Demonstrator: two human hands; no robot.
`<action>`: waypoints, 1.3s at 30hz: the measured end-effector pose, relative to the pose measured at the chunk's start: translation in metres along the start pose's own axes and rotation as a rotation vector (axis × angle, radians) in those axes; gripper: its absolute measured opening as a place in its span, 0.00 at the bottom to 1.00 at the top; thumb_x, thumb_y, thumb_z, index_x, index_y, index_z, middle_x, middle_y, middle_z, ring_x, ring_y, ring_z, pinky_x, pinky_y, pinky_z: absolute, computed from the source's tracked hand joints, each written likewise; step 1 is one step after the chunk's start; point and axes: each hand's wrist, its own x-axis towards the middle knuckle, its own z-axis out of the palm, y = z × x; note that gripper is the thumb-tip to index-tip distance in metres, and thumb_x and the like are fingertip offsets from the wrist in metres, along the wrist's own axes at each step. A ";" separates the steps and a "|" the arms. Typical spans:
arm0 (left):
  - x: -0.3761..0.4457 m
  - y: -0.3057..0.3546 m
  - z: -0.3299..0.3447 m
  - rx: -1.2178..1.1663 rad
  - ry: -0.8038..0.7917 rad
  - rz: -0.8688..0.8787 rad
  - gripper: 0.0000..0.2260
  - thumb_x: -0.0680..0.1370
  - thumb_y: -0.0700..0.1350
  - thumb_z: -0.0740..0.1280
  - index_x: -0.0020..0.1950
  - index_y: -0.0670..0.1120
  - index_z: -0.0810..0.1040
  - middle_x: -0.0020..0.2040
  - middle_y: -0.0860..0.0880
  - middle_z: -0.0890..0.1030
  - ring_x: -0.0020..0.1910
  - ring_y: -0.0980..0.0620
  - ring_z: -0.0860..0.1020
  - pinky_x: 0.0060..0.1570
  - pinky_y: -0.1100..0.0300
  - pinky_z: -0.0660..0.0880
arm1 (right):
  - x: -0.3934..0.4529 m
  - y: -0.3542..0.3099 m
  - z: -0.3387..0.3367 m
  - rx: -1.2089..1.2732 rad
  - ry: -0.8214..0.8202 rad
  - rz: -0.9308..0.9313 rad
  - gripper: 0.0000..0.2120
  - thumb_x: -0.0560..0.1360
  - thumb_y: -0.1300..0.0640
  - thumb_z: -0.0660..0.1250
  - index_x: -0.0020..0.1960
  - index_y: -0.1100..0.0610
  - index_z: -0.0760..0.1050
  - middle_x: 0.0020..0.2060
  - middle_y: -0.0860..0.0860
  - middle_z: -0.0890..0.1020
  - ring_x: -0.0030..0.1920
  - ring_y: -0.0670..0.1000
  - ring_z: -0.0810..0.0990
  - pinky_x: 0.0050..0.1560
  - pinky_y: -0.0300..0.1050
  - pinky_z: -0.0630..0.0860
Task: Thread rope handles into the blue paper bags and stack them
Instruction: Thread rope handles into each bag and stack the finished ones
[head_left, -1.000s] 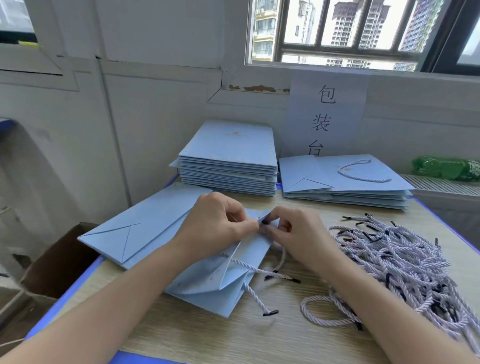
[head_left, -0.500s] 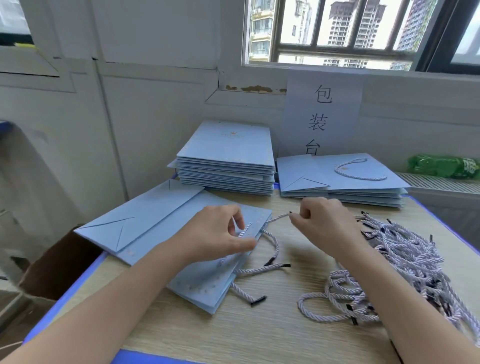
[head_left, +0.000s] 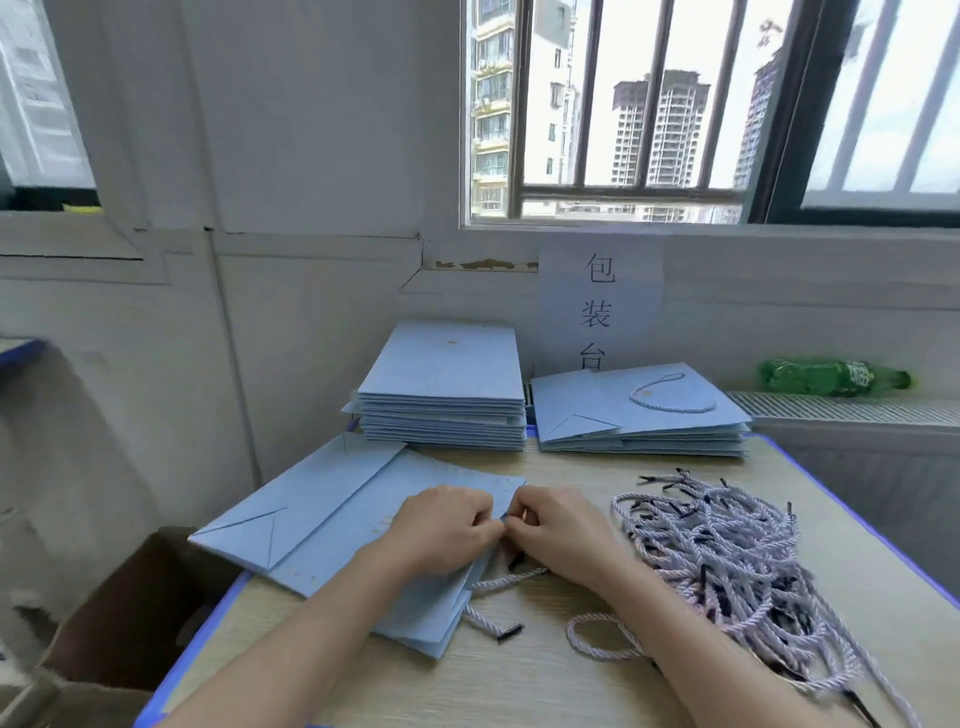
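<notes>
A flat blue paper bag (head_left: 332, 525) lies in front of me on the wooden table (head_left: 519, 686). My left hand (head_left: 444, 530) presses on the bag's right edge and pinches it. My right hand (head_left: 558, 530) meets it there, fingers closed on a pale lilac rope handle (head_left: 506, 579). A loose rope end with a black tip (head_left: 506, 631) trails from under the bag. A pile of rope handles (head_left: 727, 561) lies to the right.
At the back stand a tall stack of blue bags (head_left: 447, 384) and, to its right, a lower stack (head_left: 639, 410) topped by a bag with a rope handle. A green bottle (head_left: 826, 376) lies on the radiator. A cardboard box (head_left: 119, 623) sits left of the table.
My right hand had pulled the rope up and away to the right; it has come back to the bag's edge and meets my left hand again. The view tilted up.
</notes>
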 end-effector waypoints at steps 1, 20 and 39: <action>-0.002 0.005 -0.005 0.033 -0.016 0.008 0.14 0.79 0.53 0.58 0.35 0.50 0.66 0.37 0.53 0.71 0.41 0.50 0.70 0.37 0.57 0.62 | -0.003 -0.002 0.002 -0.009 0.021 0.019 0.07 0.74 0.50 0.61 0.42 0.51 0.75 0.41 0.51 0.81 0.46 0.52 0.78 0.44 0.46 0.72; -0.001 0.010 -0.170 -1.084 0.570 0.055 0.14 0.80 0.42 0.63 0.35 0.44 0.68 0.24 0.51 0.74 0.19 0.56 0.70 0.21 0.65 0.68 | -0.012 -0.042 -0.172 0.938 0.390 0.015 0.04 0.74 0.60 0.69 0.41 0.60 0.79 0.33 0.55 0.76 0.32 0.51 0.72 0.32 0.39 0.68; -0.009 -0.058 -0.147 -0.704 0.273 -0.231 0.13 0.80 0.46 0.64 0.38 0.42 0.71 0.34 0.45 0.78 0.27 0.51 0.75 0.29 0.61 0.73 | -0.001 0.019 -0.153 0.489 0.288 0.194 0.14 0.77 0.60 0.64 0.33 0.62 0.70 0.24 0.53 0.72 0.23 0.50 0.69 0.25 0.39 0.67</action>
